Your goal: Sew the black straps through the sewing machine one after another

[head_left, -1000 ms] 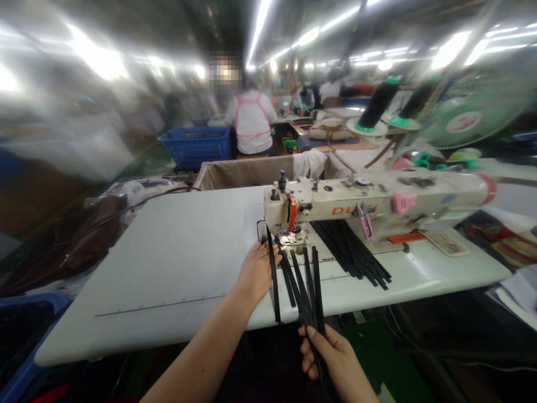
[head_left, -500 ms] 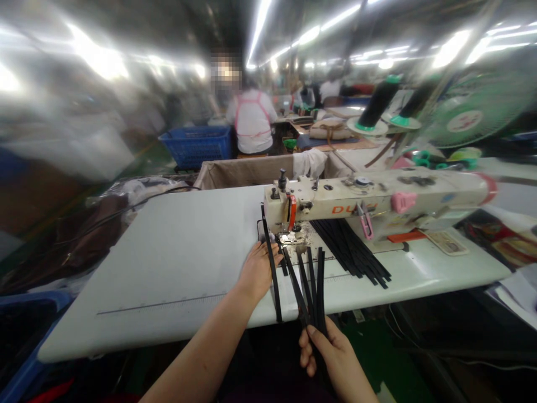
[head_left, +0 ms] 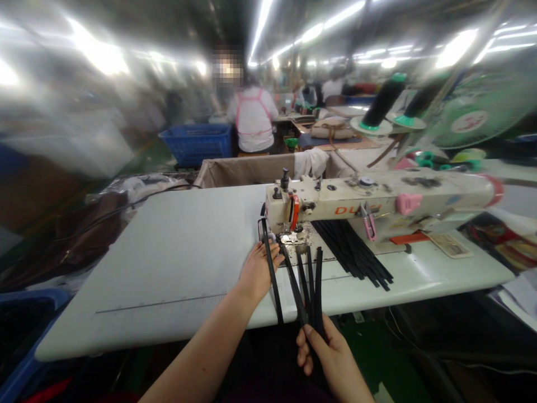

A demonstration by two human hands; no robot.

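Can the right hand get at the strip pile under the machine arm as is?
Probably not freely: the right hand is shut on a bundle of black strips. The strip pile lies open on the table, nothing between.
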